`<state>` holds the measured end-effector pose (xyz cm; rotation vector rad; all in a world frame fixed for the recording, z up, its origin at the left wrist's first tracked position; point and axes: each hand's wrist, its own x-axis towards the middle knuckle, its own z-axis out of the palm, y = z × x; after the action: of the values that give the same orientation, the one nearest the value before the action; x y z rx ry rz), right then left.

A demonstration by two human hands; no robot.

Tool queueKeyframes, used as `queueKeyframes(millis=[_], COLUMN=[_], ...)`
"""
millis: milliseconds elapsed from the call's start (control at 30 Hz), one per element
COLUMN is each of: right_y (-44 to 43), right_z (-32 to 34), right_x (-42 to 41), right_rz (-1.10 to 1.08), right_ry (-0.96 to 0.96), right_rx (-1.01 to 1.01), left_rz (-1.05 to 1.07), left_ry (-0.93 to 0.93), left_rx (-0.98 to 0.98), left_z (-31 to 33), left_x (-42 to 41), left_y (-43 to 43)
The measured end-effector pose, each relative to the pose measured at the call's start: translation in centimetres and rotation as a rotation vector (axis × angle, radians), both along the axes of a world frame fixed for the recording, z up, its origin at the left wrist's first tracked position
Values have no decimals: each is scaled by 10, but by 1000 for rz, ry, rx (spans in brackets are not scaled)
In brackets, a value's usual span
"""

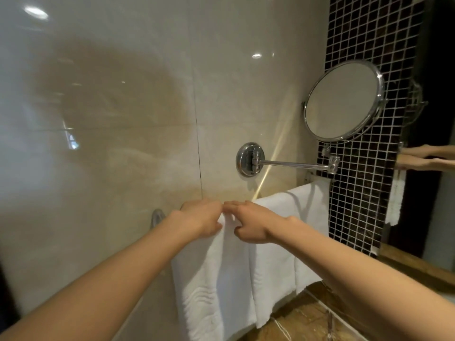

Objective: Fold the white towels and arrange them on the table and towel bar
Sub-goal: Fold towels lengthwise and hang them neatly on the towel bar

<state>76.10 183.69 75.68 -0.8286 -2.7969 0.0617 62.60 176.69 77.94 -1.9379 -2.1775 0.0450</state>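
Hands meet at top fold of narrow white terry towel (211, 279), draped over chrome towel bar (157, 217) on glossy beige wall. Bar mostly hidden, long axis left-low to right-high. Left hand (199, 221) and right hand (251, 223) each pinch fold, knuckles almost touching. Wider white towel (290, 230) hangs just beside, to right. Likely next: smooth outward along bar, both hands equally near.

Bathroom: tiled wall (123, 119), swivel mirror (343, 102)
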Motion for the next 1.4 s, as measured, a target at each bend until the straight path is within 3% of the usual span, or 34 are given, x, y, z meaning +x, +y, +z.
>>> queueKeyframes(millis=[567, 667, 733, 800, 933, 1000, 1167, 1400], right_y=[0, -5, -9, -13, -22, -25, -32, -32], right_z=[-11, -8, -6, -4, -1, -3, -9, -12], right_x=[20, 13, 6, -3, -17, -23, -38, -44], right_rz=[-56, -18, 34, 75, 139, 156, 169, 178], right_ry=[129, 150, 164, 166, 188, 197, 226, 242], right_rx=[122, 137, 147, 159, 165, 165, 161, 167], left_rz=[-58, -102, -259, -417, -425, -303, 45, 250], left_ry=[60, -6, -173, -367, -892, -1007, -981, -970], left_rx=[246, 520, 786, 897, 790, 714, 594, 298], left_z=[-19, -26, -36, -53, -116, -162, -262, -324], left_x=[-15, -10, -5, -1, 0, -7, -26, -43], left_y=[-29, -45, -64, -85, -117, -123, -123, -106])
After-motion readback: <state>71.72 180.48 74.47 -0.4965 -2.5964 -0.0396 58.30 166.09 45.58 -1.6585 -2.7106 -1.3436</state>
